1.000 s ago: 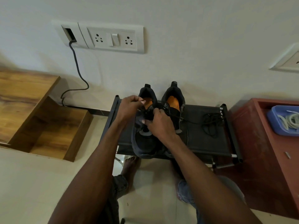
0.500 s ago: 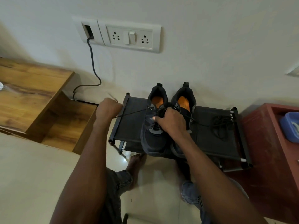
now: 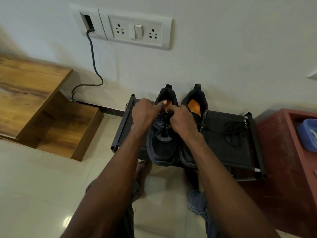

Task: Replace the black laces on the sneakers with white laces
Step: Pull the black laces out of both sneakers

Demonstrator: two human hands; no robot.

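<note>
On the low black fabric shoe rack point(image 3: 228, 152), the left dark sneaker with its black lace point(image 3: 165, 124) points toe-first toward the person; both the left hand point(image 3: 145, 114) and right hand point(image 3: 183, 119) pinch that lace at the upper eyelets, equally near.

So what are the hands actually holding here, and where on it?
Both the left hand and right hand work at the black lace near the top eyelets of the left sneaker. The exact pinch point is hidden by the fingers.

A home — tiled floor point(image 3: 42, 186), wall sockets point(image 3: 135, 31), low shoe rack point(image 3: 253, 143), wooden shelf point(image 3: 30, 93)
</note>
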